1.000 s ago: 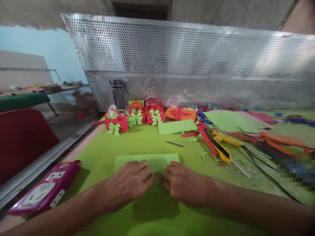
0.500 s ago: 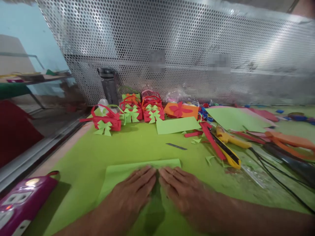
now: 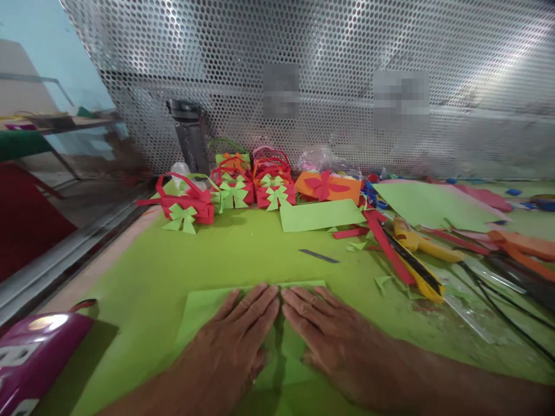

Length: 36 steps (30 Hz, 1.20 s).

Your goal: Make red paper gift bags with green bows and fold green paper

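Note:
A light green paper sheet (image 3: pixel 203 306) lies on the green table (image 3: pixel 143 277) near the front. My left hand (image 3: pixel 236 341) rests flat on its left part, fingers stretched toward the far edge. Flat on the right part of the same sheet is my right hand (image 3: pixel 332 338), its fingers slightly spread. The fingertips of the two hands nearly meet at the middle, near the sheet's far edge. Neither hand grips anything. Beyond them lies a thin dark blade (image 3: pixel 318 256).
Red paper bags with green bows (image 3: pixel 191 211) stand at the back left, near a dark bottle (image 3: pixel 191 138). To the right lie a yellow cutter (image 3: pixel 427 286), a yellow glue gun (image 3: pixel 427 245), cables and paper scraps. A purple power strip (image 3: pixel 39 352) sits front left.
Both hands remain on the green sheet, with the fingers now flatter and a little more spread. The camera view has shifted slightly.

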{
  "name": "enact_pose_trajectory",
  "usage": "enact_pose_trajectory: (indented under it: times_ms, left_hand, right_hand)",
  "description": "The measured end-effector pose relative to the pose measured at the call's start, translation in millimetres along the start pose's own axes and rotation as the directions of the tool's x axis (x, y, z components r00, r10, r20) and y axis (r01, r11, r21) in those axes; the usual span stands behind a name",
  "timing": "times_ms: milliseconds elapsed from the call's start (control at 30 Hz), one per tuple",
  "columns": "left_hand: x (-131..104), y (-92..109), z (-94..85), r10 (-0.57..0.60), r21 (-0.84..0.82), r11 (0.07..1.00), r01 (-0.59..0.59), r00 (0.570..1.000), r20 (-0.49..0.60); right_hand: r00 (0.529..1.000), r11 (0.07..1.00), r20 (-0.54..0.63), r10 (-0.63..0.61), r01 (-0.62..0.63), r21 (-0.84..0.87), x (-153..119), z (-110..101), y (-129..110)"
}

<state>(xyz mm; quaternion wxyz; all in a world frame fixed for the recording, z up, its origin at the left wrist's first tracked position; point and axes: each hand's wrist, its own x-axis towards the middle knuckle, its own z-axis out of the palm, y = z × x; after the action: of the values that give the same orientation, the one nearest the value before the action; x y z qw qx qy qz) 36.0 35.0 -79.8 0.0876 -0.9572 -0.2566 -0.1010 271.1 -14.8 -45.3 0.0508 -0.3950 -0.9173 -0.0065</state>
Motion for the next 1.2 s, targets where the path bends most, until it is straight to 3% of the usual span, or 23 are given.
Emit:
enact_pose_trajectory:
  times_ms: [133, 300, 500, 733, 867, 1000, 1067, 1200]
  left_hand:
    - [0.1, -0.5, -2.3, -0.026, -0.049, 0.998, 0.029, 0.998, 0.055]
    - [5.5, 2.3, -15.9, -0.04, -0.062, 0.997, 0.047, 0.993, 0.111]
    - [6.9, 6.1, -23.4, -0.084, -0.041, 0.995, 0.087, 0.995, 0.05]
    - [9.2, 6.3, -29.3, -0.087, -0.101, 0.99, 0.103, 0.985, 0.152]
    - [11.5, 8.1, -36.2, -0.126, -0.126, 0.979, 0.159, 0.964, 0.232]
    - [12.1, 9.0, -38.0, -0.135, -0.147, 0.973, 0.176, 0.957, 0.256]
    - [11.7, 9.0, -38.1, -0.127, -0.147, 0.975, 0.169, 0.958, 0.257]
    - [9.8, 11.5, -45.1, -0.14, -0.156, 0.97, 0.188, 0.951, 0.276]
  right_hand:
    - [1.0, 0.997, 0.017, 0.019, -0.02, 0.071, -0.2, -4.2, 1.5]
    - [0.992, 0.987, 0.122, 0.032, -0.05, 0.152, 4.1, -14.0, -3.7]
    - [0.98, 0.973, 0.169, 0.101, -0.133, 0.19, 18.4, -16.0, -10.2]
    - [0.925, 0.935, 0.238, 0.296, -0.332, 0.127, 1.6, -22.5, 0.7]
    - [0.913, 0.923, 0.172, 0.37, -0.382, 0.041, -14.8, -20.9, 12.6]
    - [0.878, 0.88, 0.058, 0.475, -0.474, -0.018, -12.5, -21.0, 11.7]
    - [0.904, 0.904, 0.039, 0.427, -0.427, 0.003, -4.7, -21.9, 3.8]
    - [0.976, 0.968, 0.101, 0.192, -0.205, 0.145, 10.8, -19.3, -13.3]
